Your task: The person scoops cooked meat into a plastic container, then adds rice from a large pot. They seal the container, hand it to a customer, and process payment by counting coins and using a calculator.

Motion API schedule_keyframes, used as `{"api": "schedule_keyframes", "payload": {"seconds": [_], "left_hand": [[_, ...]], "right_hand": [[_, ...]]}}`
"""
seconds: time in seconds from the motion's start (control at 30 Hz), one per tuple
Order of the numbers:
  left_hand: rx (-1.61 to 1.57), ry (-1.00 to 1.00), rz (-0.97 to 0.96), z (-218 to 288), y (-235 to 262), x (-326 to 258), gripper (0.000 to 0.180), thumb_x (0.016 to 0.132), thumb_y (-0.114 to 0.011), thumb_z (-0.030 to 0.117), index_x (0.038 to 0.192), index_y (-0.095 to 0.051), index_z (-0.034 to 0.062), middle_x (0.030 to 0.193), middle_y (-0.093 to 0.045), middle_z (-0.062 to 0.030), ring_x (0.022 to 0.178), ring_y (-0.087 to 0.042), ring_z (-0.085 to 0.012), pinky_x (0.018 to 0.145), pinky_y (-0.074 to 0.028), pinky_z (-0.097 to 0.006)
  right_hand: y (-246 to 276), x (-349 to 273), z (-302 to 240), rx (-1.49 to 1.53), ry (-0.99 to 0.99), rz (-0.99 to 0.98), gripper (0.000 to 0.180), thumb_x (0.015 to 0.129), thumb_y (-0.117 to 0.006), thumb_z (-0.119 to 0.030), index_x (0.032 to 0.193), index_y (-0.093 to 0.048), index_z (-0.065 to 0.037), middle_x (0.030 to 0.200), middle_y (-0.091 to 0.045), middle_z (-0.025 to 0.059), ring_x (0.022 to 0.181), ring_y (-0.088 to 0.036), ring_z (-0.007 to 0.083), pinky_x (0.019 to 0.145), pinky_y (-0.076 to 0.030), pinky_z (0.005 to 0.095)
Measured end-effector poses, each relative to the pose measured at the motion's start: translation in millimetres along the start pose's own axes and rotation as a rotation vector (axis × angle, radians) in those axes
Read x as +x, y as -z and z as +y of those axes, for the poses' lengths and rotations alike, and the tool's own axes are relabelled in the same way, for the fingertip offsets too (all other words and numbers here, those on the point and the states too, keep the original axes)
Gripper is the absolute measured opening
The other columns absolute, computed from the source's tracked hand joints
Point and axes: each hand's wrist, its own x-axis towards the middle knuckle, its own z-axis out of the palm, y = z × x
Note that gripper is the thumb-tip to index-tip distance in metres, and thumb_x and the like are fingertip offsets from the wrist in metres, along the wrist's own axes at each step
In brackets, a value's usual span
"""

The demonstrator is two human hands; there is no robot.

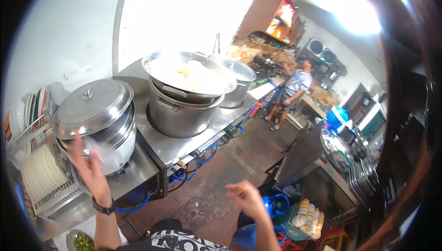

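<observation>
My left hand [92, 170], with a dark band at its wrist, is raised in front of a large silver pot [122, 147] at the left. Its fingers are stretched out, somewhat blurred, and hold nothing; whether they touch the pot I cannot tell. A domed metal lid [92, 106] with a knob covers that pot. Lower right of centre, my right hand [246, 198] hangs over the floor, empty, its blurred fingers loosely apart. To the right of the lidded pot, a wide metal pan [177, 92] holding pale food sits on a deep pot [184, 120].
White plates [43, 173] stand in a rack at the left, above a bowl of chopped green vegetables [83, 242]. Blue hoses [184, 177] hang below the steel counter [159, 147]. Blue containers [251, 237] and stacked yellow-white cups [308, 219] are at the lower right. Another person [297, 85] stands farther back.
</observation>
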Motion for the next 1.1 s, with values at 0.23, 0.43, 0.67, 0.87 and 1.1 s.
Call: {"api": "schedule_keyframes", "payload": {"seconds": [0.23,0.43,0.67,0.87,1.1], "left_hand": [[0.115,-0.764,-0.681,139,-231,113,0.027,0.098,-0.051,0.015,0.115,-0.065,-0.0005,0.105,-0.068,-0.0132,0.101,-0.061,-0.0223,0.097,-0.043,-0.033],[0.858,-0.184,-1.169,-13,-443,156,0.039,0.092,-0.063,0.045,0.091,-0.075,0.0077,0.081,-0.068,-0.0131,0.095,-0.066,-0.0266,0.09,-0.046,-0.037],[1.188,-0.104,-0.972,-108,-546,130,0.053,0.082,-0.064,0.065,0.087,-0.078,0.0137,0.086,-0.071,-0.0122,0.099,-0.059,-0.0337,0.092,-0.038,-0.044],[0.98,0.204,-0.874,-115,-570,126,0.034,0.081,-0.074,0.046,0.089,-0.079,0.0138,0.089,-0.071,-0.0095,0.096,-0.06,-0.0291,0.09,-0.04,-0.04],[0.403,0.713,-0.678,-127,-551,150,0.043,0.085,-0.072,0.026,0.117,-0.066,-0.0013,0.102,-0.071,-0.0087,0.104,-0.062,-0.0173,0.092,-0.048,-0.031]], "right_hand": [[102,276,1,-0.049,0.345,-0.024,0.022,0.086,-0.072,-0.01,0.107,-0.072,-0.005,0.086,-0.059,0.0037,0.069,-0.055,0.011,0.065,-0.047,0.0268],[57,503,36,-0.329,0.763,-0.448,0.024,0.081,-0.068,-0.014,0.104,-0.07,-0.006,0.102,-0.065,0.0144,0.094,-0.064,0.0341,0.083,-0.052,0.0419],[-5,600,29,-0.771,1.084,-1.058,0.03,0.078,-0.073,-0.028,0.096,-0.07,-0.003,0.1,-0.065,0.0132,0.099,-0.065,0.031,0.083,-0.054,0.0425],[0,627,46,-0.676,1.488,-0.951,0.027,0.081,-0.069,-0.025,0.091,-0.069,0.0,0.103,-0.064,0.0138,0.102,-0.065,0.0273,0.08,-0.057,0.0392],[1,621,51,-0.692,1.663,-0.855,0.025,0.081,-0.065,-0.016,0.101,-0.068,0.0,0.116,-0.061,0.0147,0.108,-0.062,0.0283,0.086,-0.056,0.0391]]}}
